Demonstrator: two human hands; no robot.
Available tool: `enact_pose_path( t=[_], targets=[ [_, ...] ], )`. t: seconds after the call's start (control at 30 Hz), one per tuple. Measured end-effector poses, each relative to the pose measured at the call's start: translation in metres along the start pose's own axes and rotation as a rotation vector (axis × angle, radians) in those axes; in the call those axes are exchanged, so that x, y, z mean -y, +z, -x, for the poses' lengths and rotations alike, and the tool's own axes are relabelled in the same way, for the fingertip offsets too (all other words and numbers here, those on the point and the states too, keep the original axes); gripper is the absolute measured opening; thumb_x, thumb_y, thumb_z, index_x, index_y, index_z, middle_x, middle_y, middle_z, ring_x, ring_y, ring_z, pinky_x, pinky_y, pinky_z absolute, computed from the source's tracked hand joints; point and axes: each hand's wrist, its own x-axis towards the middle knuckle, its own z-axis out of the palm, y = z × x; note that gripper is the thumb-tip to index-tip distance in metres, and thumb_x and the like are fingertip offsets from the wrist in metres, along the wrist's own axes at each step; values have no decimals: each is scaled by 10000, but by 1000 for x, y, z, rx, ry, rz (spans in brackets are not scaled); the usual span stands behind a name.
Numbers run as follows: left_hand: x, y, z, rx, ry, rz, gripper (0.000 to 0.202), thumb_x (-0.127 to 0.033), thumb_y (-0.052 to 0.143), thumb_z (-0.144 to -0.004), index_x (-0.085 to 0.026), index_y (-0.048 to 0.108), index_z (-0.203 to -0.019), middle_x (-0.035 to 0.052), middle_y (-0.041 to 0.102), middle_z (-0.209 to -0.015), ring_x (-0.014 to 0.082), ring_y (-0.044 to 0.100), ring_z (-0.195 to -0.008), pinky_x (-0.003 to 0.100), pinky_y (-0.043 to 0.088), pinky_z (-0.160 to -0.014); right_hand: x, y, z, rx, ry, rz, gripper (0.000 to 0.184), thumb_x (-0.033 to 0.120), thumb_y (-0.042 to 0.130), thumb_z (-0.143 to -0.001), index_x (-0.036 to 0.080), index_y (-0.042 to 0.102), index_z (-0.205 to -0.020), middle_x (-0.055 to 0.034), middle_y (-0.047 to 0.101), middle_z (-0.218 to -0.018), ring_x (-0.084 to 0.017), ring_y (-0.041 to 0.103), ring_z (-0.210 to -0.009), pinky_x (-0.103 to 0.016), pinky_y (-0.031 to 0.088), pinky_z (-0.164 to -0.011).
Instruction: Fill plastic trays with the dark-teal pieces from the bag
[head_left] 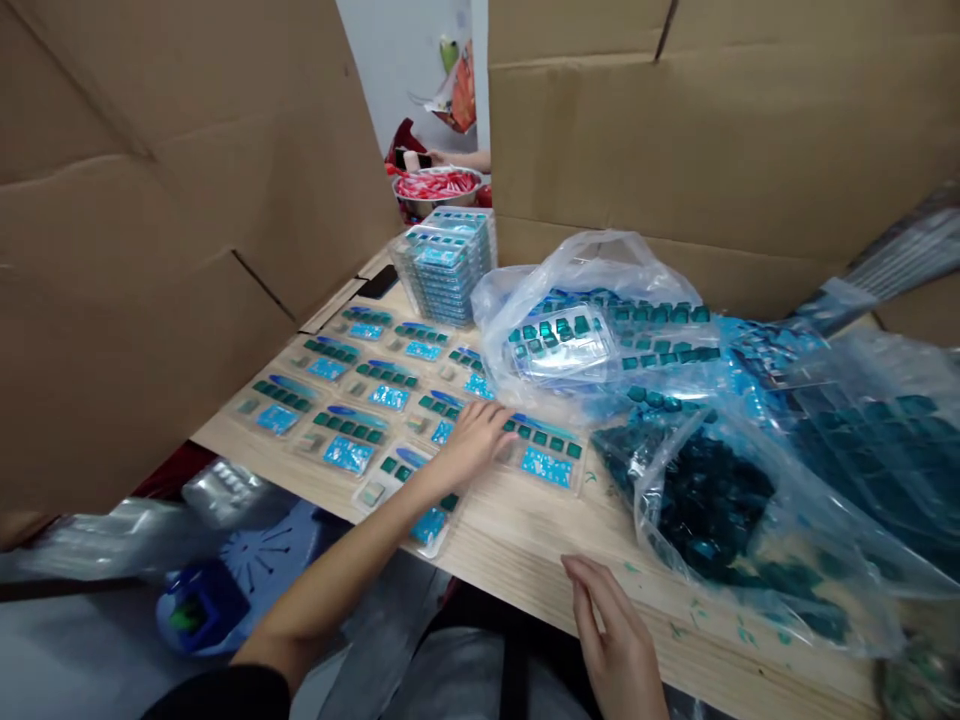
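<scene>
My left hand (pixel 476 440) reaches over the table, its fingertips bent down at the left part of a clear plastic tray (pixel 577 452). The fingers are drawn together; whatever they hold, if anything, is hidden. That tray carries a row of teal square pieces (pixel 541 436), a blue pen-shaped piece and a light-blue speckled packet (pixel 547 467). My forearm partly covers another filled tray (pixel 429 530) at the table's front edge. Low in front of me, my right hand (pixel 615 635) hovers by the edge, fingers loosely stretched and nothing visible in them.
Several similar trays (pixel 346 455) lie in rows to the left. Behind them rises a stack of trays (pixel 448 270) beside a dark phone (pixel 379 282). Plastic bags of teal pieces (pixel 712 500) and trays fill the right. Cardboard walls (pixel 720 130) enclose the table.
</scene>
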Motion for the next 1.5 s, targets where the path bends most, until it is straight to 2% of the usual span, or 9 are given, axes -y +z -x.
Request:
enact_pose_path(
  t=[0.1,0.23,0.4,0.57,0.7,1.03,1.2,1.37,1.5],
  targets=[
    [-2,2,-39,15,37,19,275,-281,567,-901,-128,590,-1128,141,648,-1072,275,586,-1061,418,478,-916,1,5,5,-61,77,-17,236,232,485,-939,211,676,-1077,-84,742,-999,-224,718,-939,-305,595,-822],
    [-17,8,-76,21,74,36,381,-274,545,-911,-124,506,-1259,169,578,-1226,292,506,-1187,459,408,-1000,-2,10,11,-62,164,-9,247,291,473,-954,219,686,-1054,-83,743,-1007,-229,712,-956,-318,587,-848],
    [-36,28,-119,57,67,51,438,-251,556,-903,-96,471,-1304,206,492,-1359,338,418,-1292,580,243,-1097,-10,6,6,10,43,83,261,271,456,-957,198,687,-1055,-84,762,-968,-223,736,-889,-300,610,-792],
    [-37,34,-156,45,48,63,444,-260,545,-908,-88,463,-1309,210,502,-1344,334,408,-1304,567,228,-1106,-14,6,2,-39,-19,138,286,303,432,-974,184,690,-1007,-89,769,-928,-205,748,-832,-260,613,-743],
    [-32,28,-170,29,55,77,401,-259,544,-908,-125,487,-1282,194,498,-1358,325,419,-1298,558,265,-1091,-15,10,5,-65,-13,126,289,309,418,-982,188,679,-1006,-87,766,-926,-192,746,-827,-242,604,-740],
    [-6,-1,-132,-8,143,206,260,-132,482,-912,-144,581,-1153,130,591,-1248,227,522,-1209,374,399,-1034,-11,12,8,-64,3,93,251,238,430,-969,190,668,-1035,-79,762,-938,-208,741,-853,-286,610,-750],
    [18,-25,-107,-61,90,295,204,-149,468,-919,-151,630,-1042,82,681,-1063,183,630,-1010,314,480,-909,-11,12,9,-50,13,103,267,237,412,-977,172,662,-1043,-96,758,-963,-213,737,-874,-304,609,-760],
    [47,-50,-66,-123,-73,336,164,-273,549,-895,-173,679,-915,24,714,-884,157,656,-820,257,513,-778,-13,10,10,-34,20,110,270,274,415,-982,170,655,-1048,-90,754,-969,-202,735,-878,-291,601,-776],
    [85,-76,1,-332,-374,278,217,-314,515,-909,-174,672,-855,32,705,-901,170,642,-876,265,503,-814,-15,9,7,-44,14,126,269,316,423,-983,172,640,-1052,-79,752,-966,-193,733,-872,-274,587,-787]
  ],
)
